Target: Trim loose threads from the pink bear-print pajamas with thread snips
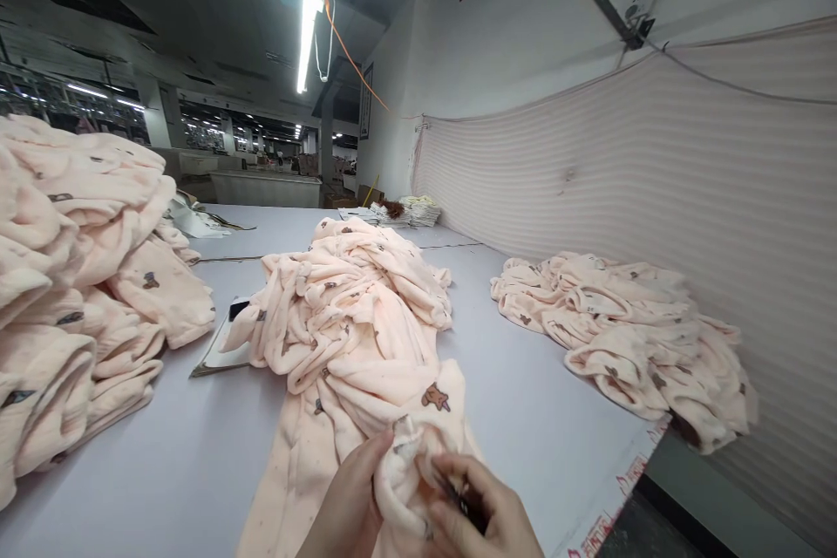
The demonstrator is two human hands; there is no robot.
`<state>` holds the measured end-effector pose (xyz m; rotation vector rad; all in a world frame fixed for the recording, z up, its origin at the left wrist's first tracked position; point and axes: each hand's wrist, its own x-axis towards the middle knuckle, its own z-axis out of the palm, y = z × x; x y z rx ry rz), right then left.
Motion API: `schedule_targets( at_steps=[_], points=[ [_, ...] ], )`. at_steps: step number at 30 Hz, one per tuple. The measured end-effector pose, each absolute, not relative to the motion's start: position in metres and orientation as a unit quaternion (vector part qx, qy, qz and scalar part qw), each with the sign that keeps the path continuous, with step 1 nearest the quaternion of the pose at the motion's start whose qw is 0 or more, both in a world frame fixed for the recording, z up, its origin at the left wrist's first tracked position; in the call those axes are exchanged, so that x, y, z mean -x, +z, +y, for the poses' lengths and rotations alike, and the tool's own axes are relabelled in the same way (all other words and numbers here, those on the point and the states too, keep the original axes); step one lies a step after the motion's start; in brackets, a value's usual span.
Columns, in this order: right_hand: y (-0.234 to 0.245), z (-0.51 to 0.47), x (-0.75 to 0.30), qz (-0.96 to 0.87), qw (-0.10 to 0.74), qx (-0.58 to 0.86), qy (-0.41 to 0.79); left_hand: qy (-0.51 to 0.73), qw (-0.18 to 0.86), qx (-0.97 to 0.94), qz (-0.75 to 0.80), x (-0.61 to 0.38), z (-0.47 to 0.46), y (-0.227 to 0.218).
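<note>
Both hands work at the near edge of the white table (536, 427). The left hand (350, 506) is closed around a bunched fold of a peach fleece garment (366, 418) printed with small bears. The right hand (487, 519) has its fingers curled against the same fold, pinching a small dark item (466, 501) too blurred to name. The garment trails away from the hands into a loose heap (353, 296) of the same fleece at mid-table, which partly covers a clipboard (215, 357). A tall stack (71, 279) crowds the left side, and a low pile (628, 331) lies at the right edge, beside a striped cloth (654, 174) hung along the wall.
</note>
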<state>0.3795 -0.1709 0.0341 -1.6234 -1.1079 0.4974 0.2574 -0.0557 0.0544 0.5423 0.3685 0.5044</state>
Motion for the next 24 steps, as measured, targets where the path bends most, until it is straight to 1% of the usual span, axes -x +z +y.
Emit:
schedule_targets(
  at_steps=[3, 5, 8, 10, 15, 18, 24],
  points=[
    [0.045, -0.160, -0.395, -0.523, 0.480, 0.699, 0.089, 0.245, 0.915, -0.239, 0.213, -0.260, -0.056, 0.059],
    [0.049, -0.153, -0.403, -0.546, 0.441, 0.712, 0.029, 0.246, 0.910, -0.237, 0.236, -0.262, -0.054, 0.059],
    [0.049, -0.147, -0.407, -0.573, 0.394, 0.717, -0.042, 0.239, 0.917, -0.230, 0.223, -0.265, -0.053, 0.056],
    [0.047, -0.145, -0.407, -0.594, 0.390, 0.701, -0.059, 0.227, 0.928, -0.220, 0.198, -0.267, -0.053, 0.055],
    [0.043, -0.143, -0.407, -0.615, 0.410, 0.666, -0.105, 0.193, 0.948, -0.229, 0.112, -0.270, -0.056, 0.062],
    [0.044, -0.140, -0.406, -0.611, 0.423, 0.664, -0.082, 0.205, 0.936, -0.266, 0.107, -0.270, -0.053, 0.062],
    [0.058, -0.135, -0.406, -0.580, 0.461, 0.664, 0.103, 0.193, 0.928, -0.290, 0.135, -0.270, -0.048, 0.055]
  ],
)
